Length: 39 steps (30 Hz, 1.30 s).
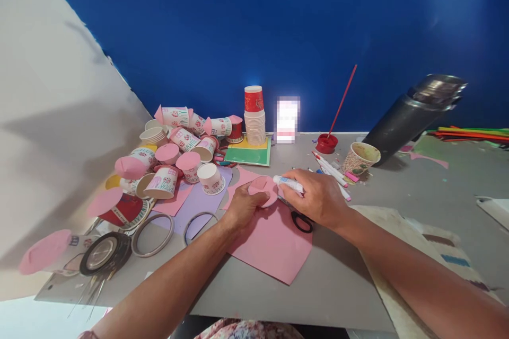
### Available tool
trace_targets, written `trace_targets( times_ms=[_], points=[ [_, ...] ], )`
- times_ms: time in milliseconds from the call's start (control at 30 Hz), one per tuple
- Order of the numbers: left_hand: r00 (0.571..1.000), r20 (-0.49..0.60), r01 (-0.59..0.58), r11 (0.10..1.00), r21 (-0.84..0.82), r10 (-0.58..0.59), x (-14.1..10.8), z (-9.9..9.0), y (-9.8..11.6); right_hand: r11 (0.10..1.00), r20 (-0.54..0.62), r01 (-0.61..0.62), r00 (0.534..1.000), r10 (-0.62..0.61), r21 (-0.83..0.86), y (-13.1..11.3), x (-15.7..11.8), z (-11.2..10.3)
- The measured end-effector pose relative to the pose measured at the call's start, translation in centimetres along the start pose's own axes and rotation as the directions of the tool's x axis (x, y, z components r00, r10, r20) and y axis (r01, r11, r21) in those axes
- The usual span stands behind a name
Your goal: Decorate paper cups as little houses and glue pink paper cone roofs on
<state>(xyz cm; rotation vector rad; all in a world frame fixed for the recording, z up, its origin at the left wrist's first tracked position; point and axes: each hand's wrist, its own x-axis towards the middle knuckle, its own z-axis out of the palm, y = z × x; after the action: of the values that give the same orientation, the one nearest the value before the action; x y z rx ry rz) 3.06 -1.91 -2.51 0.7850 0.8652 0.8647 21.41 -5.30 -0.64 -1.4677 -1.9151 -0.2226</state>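
My left hand grips a round pink paper piece over the middle of the table, thumb on top of it. My right hand is closed round a white glue tube with bluish print, its tip at the right edge of the paper round. Beneath both hands lies a larger pink sheet. A pair of scissors with black handles rests on that sheet below my right hand, its blades partly hidden.
Decorated paper cups with pink tops crowd the left side, near tape rolls. Behind stands a cup stack. Markers, a patterned cup, a red pot and a tilted dark flask are at the right.
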Motion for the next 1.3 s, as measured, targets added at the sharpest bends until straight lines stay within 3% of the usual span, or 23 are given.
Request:
trace_targets(
  times_ms=[200, 333, 433, 533, 633, 700, 733, 800, 867, 933, 1033, 1100, 1200, 1300],
  points=[
    [0.996, 0.080, -0.043, 0.997, 0.071, 0.037, 0.2, -0.4, -0.3, 1.000, 0.011, 0.028, 1.000, -0.028, -0.006, 0.1, -0.1, 0.3],
    [0.997, 0.056, -0.061, 0.994, 0.093, 0.055, 0.2, -0.2, -0.1, 0.977, -0.010, -0.145, 0.989, 0.149, 0.159, 0.9, 0.4, 0.2],
    [0.998, -0.004, -0.064, 0.994, 0.093, 0.065, 0.1, 0.0, 0.1, 0.868, 0.088, -0.334, 0.942, 0.325, 0.367, 1.7, 0.9, 0.2],
    [0.996, -0.015, -0.092, 0.995, 0.036, 0.092, 0.1, 0.2, 0.2, 0.622, 0.266, -0.533, 0.839, 0.474, 0.574, 2.4, 1.4, 0.4],
    [0.994, -0.032, -0.109, 0.994, -0.004, 0.109, 0.1, 0.3, 0.2, 0.155, 0.490, -0.650, 0.689, 0.534, 0.744, 2.7, 1.8, 0.6],
    [0.993, -0.059, -0.100, 0.995, -0.019, 0.099, 0.1, 0.3, 0.2, -0.093, 0.593, -0.637, 0.641, 0.487, 0.765, 2.6, 2.2, 0.5],
    [0.993, -0.072, -0.092, 0.995, -0.028, 0.090, 0.1, 0.3, 0.2, -0.158, 0.619, -0.628, 0.636, 0.460, 0.762, 2.5, 2.3, 0.4],
    [0.993, -0.092, -0.082, 0.996, -0.047, 0.077, 0.1, 0.2, 0.2, -0.188, 0.654, -0.643, 0.634, 0.413, 0.742, 2.3, 2.3, 0.3],
    [0.991, -0.104, -0.087, 0.995, -0.059, 0.080, 0.2, 0.2, 0.3, -0.101, 0.679, -0.700, 0.630, 0.377, 0.706, 2.0, 2.1, 0.3],
    [0.988, -0.119, -0.105, 0.993, -0.058, 0.098, 0.2, 0.2, 0.3, 0.121, 0.649, -0.730, 0.660, 0.379, 0.672, 1.6, 1.8, 0.3],
    [0.980, -0.152, -0.136, 0.989, -0.055, 0.126, 0.3, 0.3, 0.4, 0.573, 0.471, -0.610, 0.791, 0.392, 0.547, 0.9, 1.2, 0.0],
    [0.973, -0.180, -0.155, 0.987, -0.043, 0.145, 0.3, 0.4, 0.5, 0.794, 0.343, -0.456, 0.879, 0.330, 0.403, 0.2, 0.8, -0.1],
    [0.969, -0.192, -0.160, 0.987, 0.004, 0.157, 0.1, 0.4, 0.7, 0.950, 0.245, -0.228, 0.954, 0.173, 0.215, -0.8, 0.1, 0.0],
    [0.979, -0.145, -0.137, 0.989, 0.055, 0.143, -0.2, 0.4, 0.8, 0.994, 0.208, -0.079, 0.976, 0.062, 0.076, -1.3, -0.3, 0.2]
  ],
)
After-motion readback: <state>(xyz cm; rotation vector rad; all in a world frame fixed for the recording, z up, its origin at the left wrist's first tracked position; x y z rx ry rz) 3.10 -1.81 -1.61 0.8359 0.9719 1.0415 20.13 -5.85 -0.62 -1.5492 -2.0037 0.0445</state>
